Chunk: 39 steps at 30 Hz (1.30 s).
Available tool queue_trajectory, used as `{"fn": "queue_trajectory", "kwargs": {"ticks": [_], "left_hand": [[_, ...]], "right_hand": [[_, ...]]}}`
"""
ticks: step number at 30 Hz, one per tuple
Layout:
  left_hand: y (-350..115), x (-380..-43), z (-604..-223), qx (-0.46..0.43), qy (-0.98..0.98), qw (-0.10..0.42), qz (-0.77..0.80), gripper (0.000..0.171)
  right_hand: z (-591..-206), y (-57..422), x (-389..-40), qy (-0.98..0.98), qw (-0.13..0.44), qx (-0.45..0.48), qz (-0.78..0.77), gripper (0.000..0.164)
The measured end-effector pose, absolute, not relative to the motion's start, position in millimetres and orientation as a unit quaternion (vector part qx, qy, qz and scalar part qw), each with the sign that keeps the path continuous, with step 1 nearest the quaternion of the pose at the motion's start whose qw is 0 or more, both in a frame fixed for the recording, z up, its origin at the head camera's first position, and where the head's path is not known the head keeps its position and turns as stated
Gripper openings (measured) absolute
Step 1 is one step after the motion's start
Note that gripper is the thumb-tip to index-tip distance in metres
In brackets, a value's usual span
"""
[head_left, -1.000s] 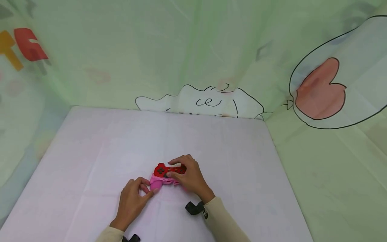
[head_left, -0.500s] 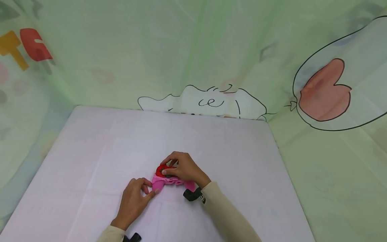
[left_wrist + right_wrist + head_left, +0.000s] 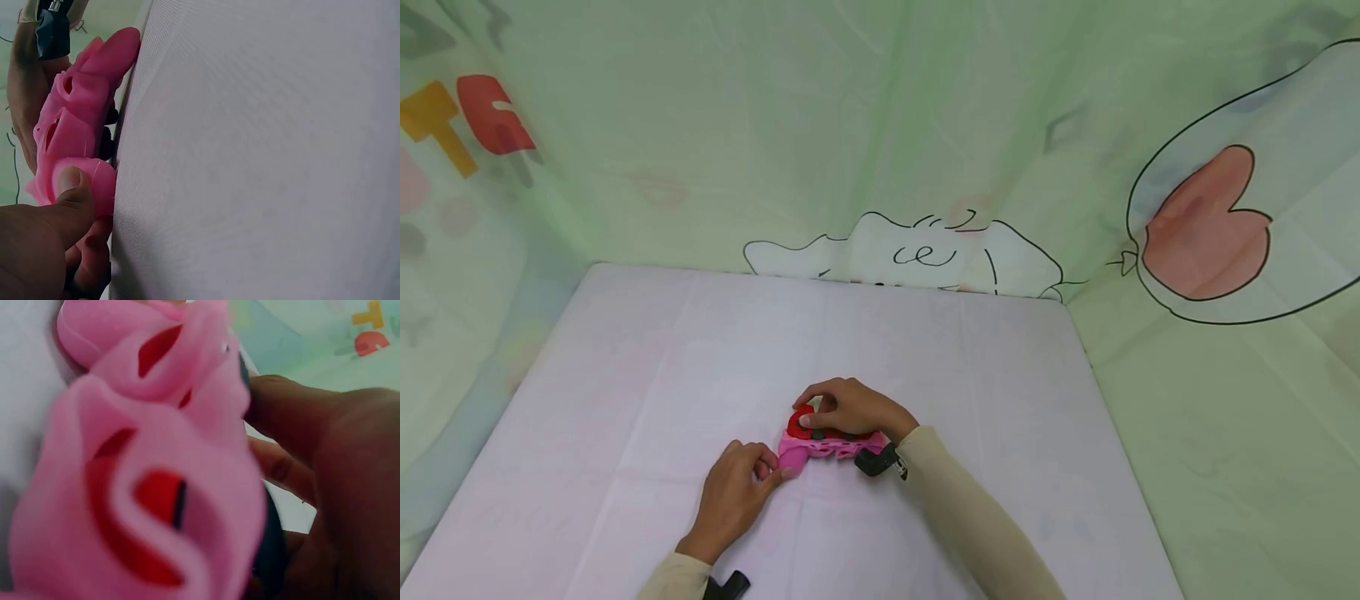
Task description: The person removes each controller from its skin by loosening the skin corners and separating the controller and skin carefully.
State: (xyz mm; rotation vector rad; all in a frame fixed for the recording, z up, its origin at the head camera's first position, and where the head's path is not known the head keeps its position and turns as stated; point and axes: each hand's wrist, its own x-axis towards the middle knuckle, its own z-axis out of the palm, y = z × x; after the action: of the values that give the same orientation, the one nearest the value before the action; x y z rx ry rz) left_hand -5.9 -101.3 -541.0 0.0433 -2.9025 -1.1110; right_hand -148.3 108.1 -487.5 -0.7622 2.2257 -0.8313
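A red game controller (image 3: 793, 426) lies on the white table, its lower part and grips inside a pink silicone cover (image 3: 793, 456). My left hand (image 3: 730, 492) pinches the covered left grip, its thumb on the pink cover (image 3: 103, 187) in the left wrist view. My right hand (image 3: 859, 408) reaches over the controller and holds its upper left part, thumb on the face and fingers at the far edge. Much of the controller's face is hidden under this hand. Seen from the right wrist, the cover (image 3: 206, 450) is wrinkled and red shows through its openings.
The white-clothed table (image 3: 700, 358) spreads around the hands. Green printed curtains (image 3: 700, 125) stand behind it and at both sides. A black wrist camera (image 3: 874, 461) on the right wrist hangs close to the cover's right end.
My right hand has slid left along the controller, from its right end to its upper left part. My left hand keeps its pinch on the left grip.
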Motion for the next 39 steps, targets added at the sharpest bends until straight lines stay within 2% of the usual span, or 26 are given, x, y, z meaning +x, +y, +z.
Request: {"fn": "queue_trajectory", "kwargs": {"ticks": [6, 15, 20, 26, 34, 39], "left_hand": [[-99.3, -4.6, -541.7, 0.018, -0.935, 0.022, -0.353, 0.026], [-96.8, -2.9, -537.6, 0.040, -0.931, 0.004, -0.363, 0.021], [-96.3, -1.8, -536.4, 0.042, -0.925, -0.011, -0.378, 0.019], [-96.1, -1.4, -538.6, 0.038, -0.921, -0.002, -0.389, 0.020], [-94.6, 2.2, -542.6, 0.011, -0.919, 0.037, -0.393, 0.027], [-91.9, 1.9, -545.0, -0.047, -0.930, 0.119, -0.346, 0.036]], "right_hand": [[-490.7, 106.4, -151.0, 0.837, 0.337, -0.286, -0.324, 0.024], [-497.3, 110.7, -147.8, 0.839, 0.299, -0.298, -0.344, 0.035], [-497.8, 112.2, -146.1, 0.839, 0.296, -0.296, -0.347, 0.035], [-499.0, 112.5, -144.6, 0.843, 0.293, -0.282, -0.353, 0.036], [-499.4, 111.4, -142.0, 0.850, 0.291, -0.264, -0.350, 0.036], [-500.2, 110.8, -140.9, 0.855, 0.284, -0.260, -0.349, 0.035]]}}
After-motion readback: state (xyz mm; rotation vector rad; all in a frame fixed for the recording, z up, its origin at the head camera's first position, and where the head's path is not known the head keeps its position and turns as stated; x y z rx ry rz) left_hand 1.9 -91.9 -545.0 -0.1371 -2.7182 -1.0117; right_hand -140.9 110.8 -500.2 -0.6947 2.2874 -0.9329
